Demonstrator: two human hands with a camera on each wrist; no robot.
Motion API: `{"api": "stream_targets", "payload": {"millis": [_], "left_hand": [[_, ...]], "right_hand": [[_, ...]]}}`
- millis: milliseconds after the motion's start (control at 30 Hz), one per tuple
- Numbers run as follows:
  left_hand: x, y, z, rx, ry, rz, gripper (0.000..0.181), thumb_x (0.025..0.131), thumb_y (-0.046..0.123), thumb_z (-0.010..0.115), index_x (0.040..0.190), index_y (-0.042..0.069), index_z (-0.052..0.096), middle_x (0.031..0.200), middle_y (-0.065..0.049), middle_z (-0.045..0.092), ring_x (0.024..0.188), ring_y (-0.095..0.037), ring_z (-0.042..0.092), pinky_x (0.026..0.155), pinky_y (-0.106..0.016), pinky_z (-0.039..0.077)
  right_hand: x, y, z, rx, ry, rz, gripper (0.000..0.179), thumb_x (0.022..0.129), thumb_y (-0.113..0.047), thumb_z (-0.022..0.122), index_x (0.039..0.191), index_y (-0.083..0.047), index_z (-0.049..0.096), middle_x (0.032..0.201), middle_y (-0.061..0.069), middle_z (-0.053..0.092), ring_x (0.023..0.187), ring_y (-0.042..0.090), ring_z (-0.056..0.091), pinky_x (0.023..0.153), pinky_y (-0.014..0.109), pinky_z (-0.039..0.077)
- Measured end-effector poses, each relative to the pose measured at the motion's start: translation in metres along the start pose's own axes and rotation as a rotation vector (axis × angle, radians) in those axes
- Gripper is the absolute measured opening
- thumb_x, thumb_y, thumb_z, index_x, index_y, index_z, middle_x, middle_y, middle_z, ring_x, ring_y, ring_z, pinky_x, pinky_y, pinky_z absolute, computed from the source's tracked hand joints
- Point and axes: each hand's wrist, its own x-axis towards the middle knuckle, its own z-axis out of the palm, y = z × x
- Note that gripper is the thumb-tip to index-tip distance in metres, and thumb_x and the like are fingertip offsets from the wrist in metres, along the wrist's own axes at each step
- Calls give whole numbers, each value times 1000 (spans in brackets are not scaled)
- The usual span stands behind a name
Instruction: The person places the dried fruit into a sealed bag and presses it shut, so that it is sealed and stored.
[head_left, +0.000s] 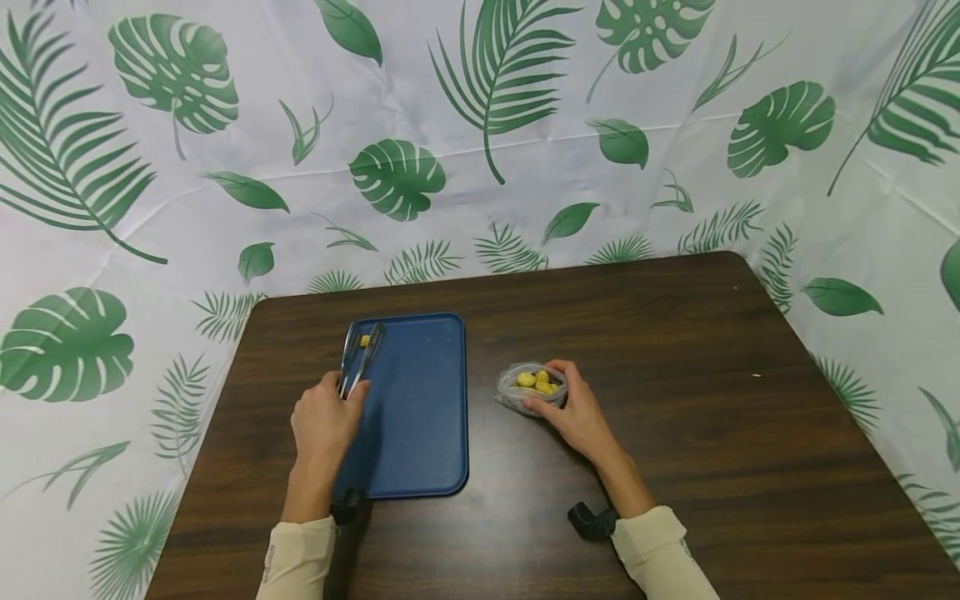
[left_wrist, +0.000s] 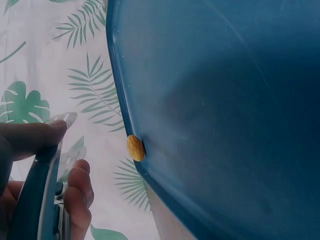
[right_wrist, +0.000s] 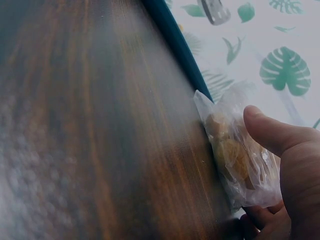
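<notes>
My left hand grips a pair of metal tongs over the left side of a blue tray. The two tong arms are spread apart. A small wrinkled yellow lump appears between their tips in the head view; in the left wrist view this lump lies at the tray's corner, apart from the tongs. My right hand holds a clear plastic bag at its side, thumb and fingers around it. Several yellow lumps show through the bag's open mouth.
The dark wooden table carries the tray on the left and the bag right of it. A white cloth with green leaves hangs behind the table. A tiny yellowish scrap lies far to the right.
</notes>
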Motion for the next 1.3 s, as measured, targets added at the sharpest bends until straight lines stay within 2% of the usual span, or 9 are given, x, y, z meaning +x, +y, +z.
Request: {"api": "stream_targets", "payload": {"millis": [367, 700, 1000, 1300], "left_hand": [[8, -5, 1, 38, -63, -54, 54, 98, 36, 66, 127, -9, 63, 104, -35, 71, 90, -55, 68, 78, -65, 51], [18, -12, 8, 44, -81, -61, 49, 97, 35, 65, 119, -8, 66, 100, -36, 71, 90, -56, 68, 75, -66, 51], [23, -15, 12, 61, -116, -77, 50, 98, 34, 65, 123, -9, 65, 103, -36, 70, 90, -56, 68, 76, -66, 51], [33, -16, 17, 78, -138, -86, 47, 98, 35, 65, 111, -10, 67, 101, -37, 70, 92, -56, 68, 75, -66, 51]], "right_hand": [[-1, -2, -1, 19, -11, 7, 75, 87, -47, 81, 144, -15, 43, 140, 17, 57, 125, 37, 55, 106, 60, 40], [-1, -2, -1, 16, -9, 8, 74, 88, -47, 81, 144, -16, 43, 139, 17, 58, 123, 37, 55, 105, 59, 41], [1, 0, 0, 20, -12, 15, 76, 87, -49, 81, 144, -17, 43, 138, 16, 58, 123, 35, 56, 106, 58, 41], [2, 1, 0, 18, -12, 5, 75, 87, -48, 81, 144, -16, 43, 137, 17, 59, 121, 35, 57, 105, 58, 42]]}}
